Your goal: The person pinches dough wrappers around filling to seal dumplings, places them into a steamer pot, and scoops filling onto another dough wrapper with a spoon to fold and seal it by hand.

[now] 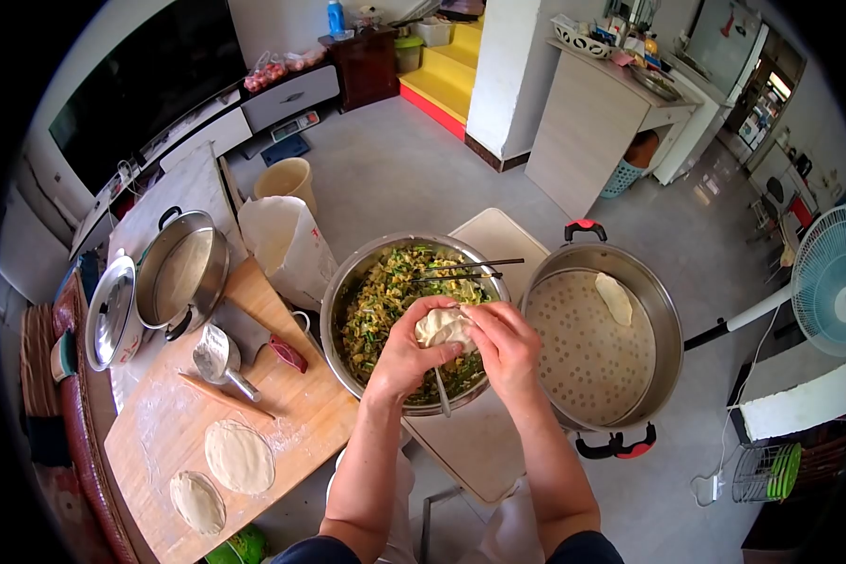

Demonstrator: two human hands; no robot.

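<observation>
My left hand (406,350) cradles a piece of filled dough (442,327), its pale folded wrapper showing between the fingers. The fingertips of my right hand (506,346) pinch the dough's right edge. Both hands are over a large metal bowl (333,350) of chopped green and yellow filling (378,299). Chopsticks (470,265) lie across the bowl's right side, and a spoon handle (442,395) sticks out below my hands. To the right, one shaped dumpling (614,299) rests near the wall of a steamer pot (665,329) with a perforated base.
Left of me, a floured wooden board (315,423) holds two flat dough rounds (240,457), a rolling pin (224,395) and a metal scoop (216,353). Beyond it stand a steel pot (214,268) and a white sack (287,244). A fan (829,268) stands at right.
</observation>
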